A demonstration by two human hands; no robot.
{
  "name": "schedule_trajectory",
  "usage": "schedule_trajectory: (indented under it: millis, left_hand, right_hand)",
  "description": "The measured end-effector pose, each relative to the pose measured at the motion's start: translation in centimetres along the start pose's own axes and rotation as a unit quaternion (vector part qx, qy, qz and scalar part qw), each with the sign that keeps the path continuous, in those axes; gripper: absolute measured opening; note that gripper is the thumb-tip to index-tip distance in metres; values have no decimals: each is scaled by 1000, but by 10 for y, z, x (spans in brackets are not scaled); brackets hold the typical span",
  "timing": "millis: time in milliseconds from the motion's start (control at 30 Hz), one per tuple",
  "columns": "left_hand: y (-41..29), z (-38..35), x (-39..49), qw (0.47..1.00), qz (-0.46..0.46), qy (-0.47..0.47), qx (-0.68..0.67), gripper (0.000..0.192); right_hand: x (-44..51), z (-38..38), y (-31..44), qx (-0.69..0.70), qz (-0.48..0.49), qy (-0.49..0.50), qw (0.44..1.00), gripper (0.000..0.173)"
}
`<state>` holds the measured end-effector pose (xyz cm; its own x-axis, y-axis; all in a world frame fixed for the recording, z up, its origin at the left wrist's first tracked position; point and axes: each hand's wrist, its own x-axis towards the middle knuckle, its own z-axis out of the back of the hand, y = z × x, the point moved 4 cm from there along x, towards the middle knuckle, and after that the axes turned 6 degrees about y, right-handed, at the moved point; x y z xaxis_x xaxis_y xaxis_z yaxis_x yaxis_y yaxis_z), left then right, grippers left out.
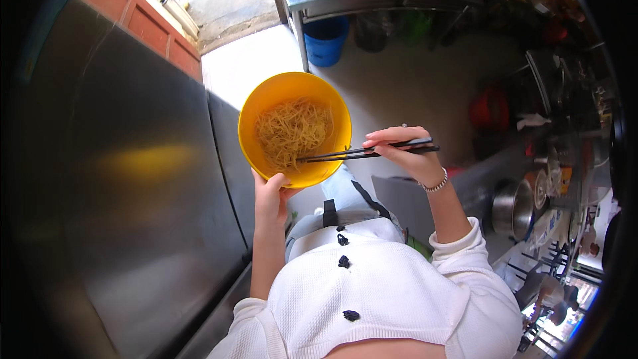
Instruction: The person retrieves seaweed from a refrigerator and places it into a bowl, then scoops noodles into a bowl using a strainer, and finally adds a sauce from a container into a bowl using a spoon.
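My left hand (271,194) grips the near rim of a yellow bowl (329,104), its thumb over the edge. Inside the bowl lies a heap of thin, pale yellow shreds (294,129); whether they are noodles or a shredded vegetable I cannot tell. To the right, my right hand (406,152) is closed on a pair of black chopsticks (364,153). They cross the bowl's right rim, with their tips low in the bowl at the near edge of the shreds. A small dark bit sits by the chopsticks at the rim.
A tall stainless steel cabinet (149,169) stands close on the left. Ahead are a reddish door (144,20), a doorway, a metal table (349,0) and a blue bucket (326,42). At right are a steel pot (511,208) and a red container (488,108). People sit far off at lower right.
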<state>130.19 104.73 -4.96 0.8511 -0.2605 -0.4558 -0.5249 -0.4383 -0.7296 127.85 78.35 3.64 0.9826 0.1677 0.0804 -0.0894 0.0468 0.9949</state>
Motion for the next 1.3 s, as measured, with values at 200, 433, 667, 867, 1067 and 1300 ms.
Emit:
schedule_trajectory:
  millis: [200,433,667,867,1067,1300]
  left_hand:
    - [-87,-64,148,995,-23,20,92,74]
    - [-181,-101,338,990,-31,40,132,81]
    - [-275,-146,544,962,-147,80,215,88]
    - [-339,-183,711,852,-335,73,395,91]
    - [-372,-210,813,789,-393,48,470,91]
    - [-380,-223,880,761,-433,47,480,89]
  right_hand:
    - [181,80,-50,-18,-1,105,994,16]
    - [408,184,-76,-52,-25,54,997,19]
    - [606,266,-133,98,-94,4,991,19]
    - [757,337,-202,211,-70,-78,972,19]
    - [847,378,-239,267,-40,-136,953,20]
    - [896,411,-254,295,-19,-138,945,21]
